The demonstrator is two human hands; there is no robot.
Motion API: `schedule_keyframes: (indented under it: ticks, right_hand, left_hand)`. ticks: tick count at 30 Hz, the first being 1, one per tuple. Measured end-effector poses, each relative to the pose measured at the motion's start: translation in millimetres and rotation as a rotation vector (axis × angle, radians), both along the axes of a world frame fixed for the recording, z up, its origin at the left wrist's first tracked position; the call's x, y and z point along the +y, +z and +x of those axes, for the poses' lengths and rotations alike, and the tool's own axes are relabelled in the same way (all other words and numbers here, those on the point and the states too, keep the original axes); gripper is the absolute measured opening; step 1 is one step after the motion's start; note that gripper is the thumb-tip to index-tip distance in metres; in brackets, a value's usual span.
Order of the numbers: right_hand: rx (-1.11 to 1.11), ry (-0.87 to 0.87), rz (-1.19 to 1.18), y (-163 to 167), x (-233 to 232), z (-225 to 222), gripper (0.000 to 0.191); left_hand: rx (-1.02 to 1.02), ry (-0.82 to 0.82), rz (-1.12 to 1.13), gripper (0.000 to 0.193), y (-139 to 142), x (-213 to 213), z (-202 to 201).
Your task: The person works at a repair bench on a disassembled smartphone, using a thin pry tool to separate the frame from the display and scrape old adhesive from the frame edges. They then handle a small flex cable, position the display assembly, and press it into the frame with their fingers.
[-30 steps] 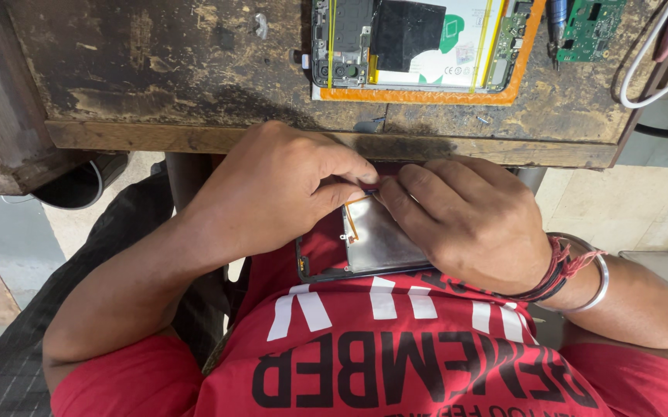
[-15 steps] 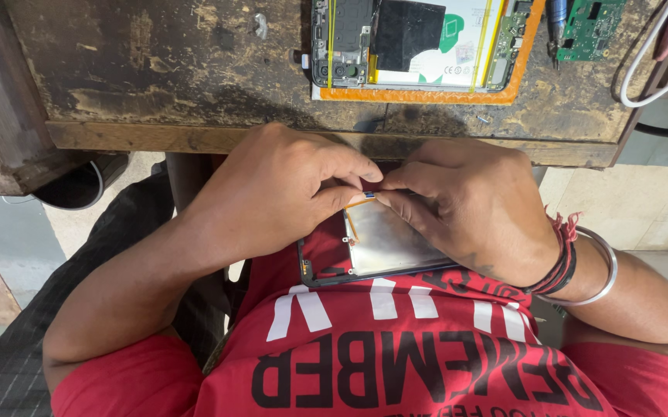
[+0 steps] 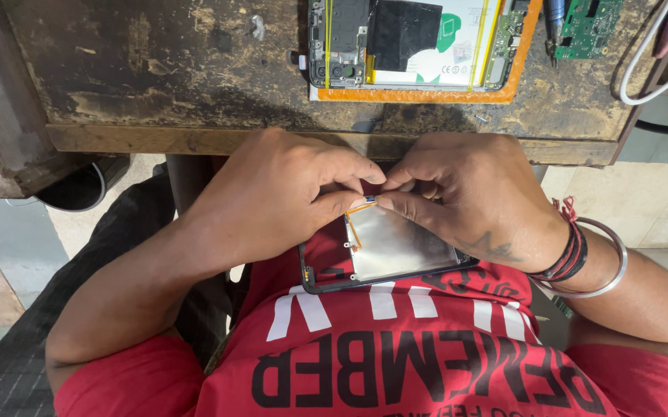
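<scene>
A phone screen assembly (image 3: 396,247) with a black frame and a silver metal back rests against my red shirt, below the table edge. Both hands grip its upper end. My left hand (image 3: 272,193) holds the top left corner, thumb and forefinger pinched by a thin orange flex cable (image 3: 358,210). My right hand (image 3: 465,193) holds the top right part, its fingertips meeting the left hand's at the cable's small connector. The screen's upper edge is hidden under my fingers.
On the worn wooden table (image 3: 179,77) lies an opened phone body (image 3: 419,46) on an orange mat. A green circuit board (image 3: 589,27), a screwdriver tip (image 3: 554,19) and white cables (image 3: 651,77) sit at the far right. A small screw (image 3: 257,27) lies on the tabletop.
The screen assembly has tilted and slid a little lower, showing more of its black frame. My fingertips have closed together at the orange cable's end.
</scene>
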State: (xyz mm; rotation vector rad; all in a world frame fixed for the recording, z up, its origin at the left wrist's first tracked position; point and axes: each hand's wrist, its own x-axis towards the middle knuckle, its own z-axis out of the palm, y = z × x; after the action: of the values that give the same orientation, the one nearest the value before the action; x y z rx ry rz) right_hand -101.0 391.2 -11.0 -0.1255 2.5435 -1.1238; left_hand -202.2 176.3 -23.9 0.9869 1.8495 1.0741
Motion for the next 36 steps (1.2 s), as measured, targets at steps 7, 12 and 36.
schedule_keyframes:
  ticks: [7, 12, 36]
  right_hand:
    - [0.135, 0.058, 0.061, 7, -3, 5, 0.015]
    - [0.201, 0.089, 0.111, 8, -8, 11, 0.017]
    - [0.195, 0.151, 0.166, 11, -15, 15, 0.016]
  left_hand:
    - [0.047, -0.017, 0.017, 0.018, 2, -3, 1]
    - [0.093, -0.046, 0.041, 0.019, -1, -6, 0]
    - [0.315, -0.214, 0.056, 0.013, 12, 0, 10]
